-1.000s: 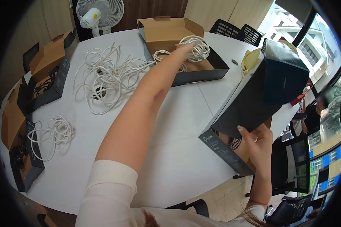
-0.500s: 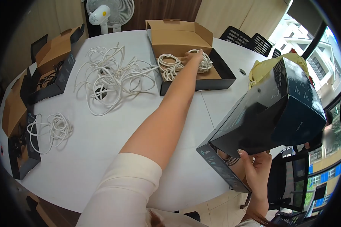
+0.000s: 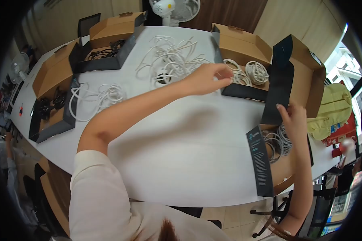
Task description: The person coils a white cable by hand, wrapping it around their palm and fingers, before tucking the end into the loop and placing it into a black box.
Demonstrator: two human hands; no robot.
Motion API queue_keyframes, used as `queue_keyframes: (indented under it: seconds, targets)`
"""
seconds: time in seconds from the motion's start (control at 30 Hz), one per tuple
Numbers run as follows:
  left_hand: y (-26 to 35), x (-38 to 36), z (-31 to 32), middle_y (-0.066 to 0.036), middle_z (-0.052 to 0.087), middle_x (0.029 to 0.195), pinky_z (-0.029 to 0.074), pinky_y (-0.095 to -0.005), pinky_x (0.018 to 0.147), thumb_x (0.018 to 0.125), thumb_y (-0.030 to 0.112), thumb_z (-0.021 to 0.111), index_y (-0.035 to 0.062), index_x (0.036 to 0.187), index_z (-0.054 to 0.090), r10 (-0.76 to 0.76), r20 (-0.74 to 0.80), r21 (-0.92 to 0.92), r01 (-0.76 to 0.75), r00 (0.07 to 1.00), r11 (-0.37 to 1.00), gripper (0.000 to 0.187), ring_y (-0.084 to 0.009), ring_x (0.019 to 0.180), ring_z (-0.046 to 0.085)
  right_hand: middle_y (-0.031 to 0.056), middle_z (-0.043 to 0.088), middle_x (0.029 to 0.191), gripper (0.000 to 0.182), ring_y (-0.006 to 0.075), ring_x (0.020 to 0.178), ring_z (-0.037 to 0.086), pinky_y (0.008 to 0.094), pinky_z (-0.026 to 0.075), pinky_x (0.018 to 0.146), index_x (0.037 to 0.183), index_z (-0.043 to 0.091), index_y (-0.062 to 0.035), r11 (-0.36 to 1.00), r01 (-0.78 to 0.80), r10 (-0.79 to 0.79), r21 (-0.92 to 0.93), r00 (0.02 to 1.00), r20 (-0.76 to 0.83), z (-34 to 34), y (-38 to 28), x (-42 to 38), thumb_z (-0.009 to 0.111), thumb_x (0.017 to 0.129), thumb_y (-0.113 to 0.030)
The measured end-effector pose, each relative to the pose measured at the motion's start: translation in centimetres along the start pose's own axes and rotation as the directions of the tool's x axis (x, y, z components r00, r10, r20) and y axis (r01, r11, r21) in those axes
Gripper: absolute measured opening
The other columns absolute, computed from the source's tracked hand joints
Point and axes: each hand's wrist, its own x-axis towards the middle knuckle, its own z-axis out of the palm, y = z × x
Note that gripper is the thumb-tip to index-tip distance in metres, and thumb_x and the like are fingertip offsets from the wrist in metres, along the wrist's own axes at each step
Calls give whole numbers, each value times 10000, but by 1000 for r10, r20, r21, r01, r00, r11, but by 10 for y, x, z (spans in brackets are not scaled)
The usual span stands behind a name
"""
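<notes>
My left hand (image 3: 210, 78) hovers over the table with its thumb and fingers apart and nothing between them, just left of a black cardboard box (image 3: 245, 92). Inside that box lie two coiled white cables (image 3: 256, 73). At the right, the fingers of my right hand (image 3: 294, 120) grip the edge of a raised box lid (image 3: 280, 80), black outside and brown inside. The lid belongs to the near right box (image 3: 260, 160), which holds coiled grey cables (image 3: 282, 140), partly behind my right wrist.
Tangled white cables (image 3: 175, 60) lie mid-table, and a looser white cable (image 3: 112, 94) is further left. Two open boxes with black cables (image 3: 108, 50) stand at the left. A yellow bag (image 3: 334, 106) sits at the right, a fan (image 3: 185, 9) behind the table.
My left hand has come out of the far box, leaving the white coil inside. The lid in my right hand has swung up, showing the grey cables. The view has shifted left.
</notes>
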Motion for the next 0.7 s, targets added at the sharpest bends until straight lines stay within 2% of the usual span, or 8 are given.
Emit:
queue_keyframes:
  seconds: [0.07, 0.13, 0.2, 0.33, 0.47, 0.57, 0.63, 0.7]
  targets:
    - [6, -79, -29, -87, 641, 1010, 471, -364, 848, 833, 219, 604, 44, 1026, 603, -35, -54, 69, 39, 998, 997, 261, -235, 980, 600, 169, 589, 630, 260, 332, 601, 586, 400, 432, 537, 810, 582, 41, 996, 60, -61, -63, 998, -16, 14, -2, 22, 665, 784, -204]
    - [0, -150, -49, -67, 612, 1064, 422, -429, 920, 814, 190, 628, 70, 1025, 597, 40, -197, 434, 50, 980, 900, 245, -260, 1067, 549, 178, 614, 697, 245, 344, 698, 615, 412, 462, 606, 825, 594, 32, 995, 69, -70, -67, 998, -4, 26, -7, 40, 660, 783, -200]
    - [-7, -211, -73, -63, 556, 1152, 326, -487, 1002, 782, 157, 651, 90, 1040, 588, 53, -192, 725, 105, 980, 681, 273, -280, 1169, 465, 185, 629, 770, 221, 348, 786, 623, 414, 478, 671, 842, 602, 20, 995, 20, -14, -102, 998, 57, 36, -9, 48, 662, 778, -183]
    - [-29, -290, -116, -105, 467, 1267, 259, -534, 1025, 744, 182, 690, 82, 1112, 565, -12, -498, 778, 453, 867, 435, 401, -322, 1249, 376, 191, 632, 863, 190, 344, 869, 615, 424, 479, 724, 899, 607, -12, 975, 48, -43, -216, 999, 27, 63, -18, 54, 666, 769, -138]
    - [-54, -318, -131, -129, 423, 1322, 81, -681, 1010, 798, 261, 641, 41, 1210, 521, -129, -528, 791, 541, 839, 285, 483, -336, 1307, 298, 184, 631, 903, 297, 343, 863, 609, 432, 457, 775, 1055, 567, -45, 927, 71, -101, -368, 993, -64, 54, -88, 29, 655, 786, -136]
    - [-78, -322, -129, -129, 469, 1282, 72, -678, 1011, 828, 254, 608, 65, 1182, 536, -245, -396, 811, 463, 885, 357, 407, -333, 1292, 333, 169, 622, 992, 397, 317, 888, 593, 394, 444, 790, 1147, 542, -38, 934, 357, -339, 26, 906, -254, 63, -142, -8, 663, 783, -139]
    - [-75, -315, -116, -126, 495, 1252, 51, -672, 1019, 835, 182, 592, 90, 1171, 549, -207, -294, 769, 360, 933, 528, 351, -325, 1266, 377, 136, 611, 1049, 420, 297, 965, 568, 379, 408, 884, 1150, 548, -57, 886, 451, -423, 109, 882, -210, 82, -181, -45, 687, 760, -131]
    - [-78, -313, -109, -126, 491, 1257, 35, -668, 1024, 829, 158, 597, 108, 1164, 557, -193, -113, 675, 218, 975, 705, 341, -321, 1261, 387, 111, 587, 1123, 490, 282, 1067, 534, 464, 336, 983, 1198, 519, -88, 828, 478, -478, 293, 875, -77, 114, -211, -72, 704, 750, -161]
